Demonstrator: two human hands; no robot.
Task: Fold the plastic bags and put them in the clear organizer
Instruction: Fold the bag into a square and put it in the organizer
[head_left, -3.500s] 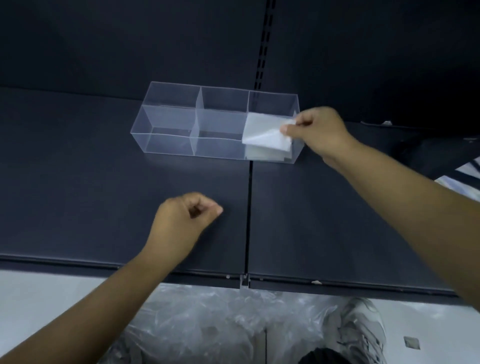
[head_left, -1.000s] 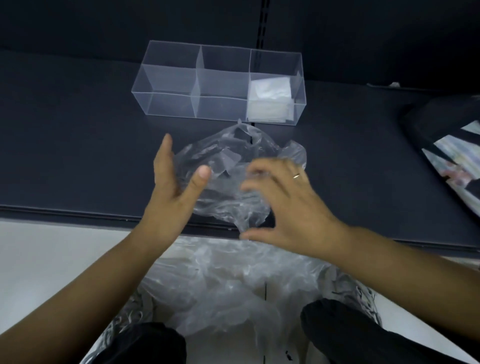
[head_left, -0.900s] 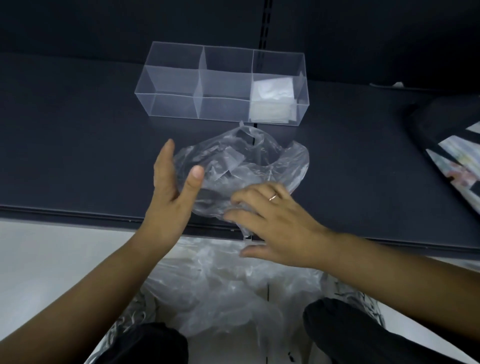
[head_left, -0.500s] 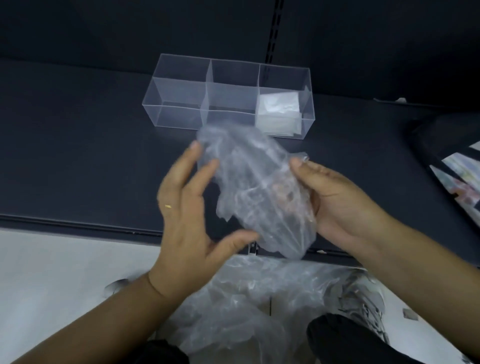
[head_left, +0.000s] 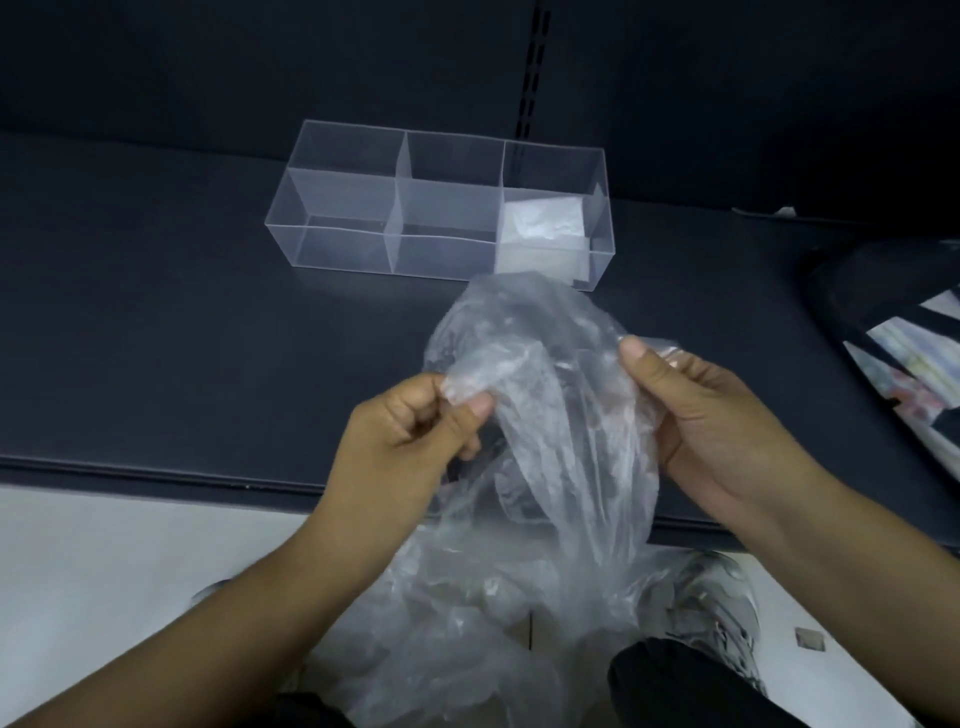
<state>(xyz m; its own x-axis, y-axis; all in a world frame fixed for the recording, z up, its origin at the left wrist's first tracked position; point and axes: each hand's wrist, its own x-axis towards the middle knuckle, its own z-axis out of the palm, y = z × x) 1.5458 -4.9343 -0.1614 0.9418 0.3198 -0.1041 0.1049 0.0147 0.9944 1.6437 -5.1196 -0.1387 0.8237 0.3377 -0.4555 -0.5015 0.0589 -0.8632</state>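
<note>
one bag up between two hands, one already filed

both hands hold a crumpled clear plastic bag in the air, above the front edge of the dark shelf, and the hold seems to be about finding the bag's shape. the left hand has its fingers curled in, pinching a bit of film edge between thumb and forefinger. the right hand grips the opposite side with its thumb on top. its other fingers are behind the plastic, where i can't make them out well. held like that, the bag hangs loose between the hands, so i'd guess the person is hunting for corners or a seam before laying it flat. no fold is made yet.

the clear organizer sits further back on the shelf, well apart from the hands, with its open top up. a folded bag lies in its right-hand compartment, the only one i can see filled. it's probably parked back there to leave bare shelf in front for flattening.

below the shelf edge, by the person's knees, a heap of more bags waits within easy reach.
</note>
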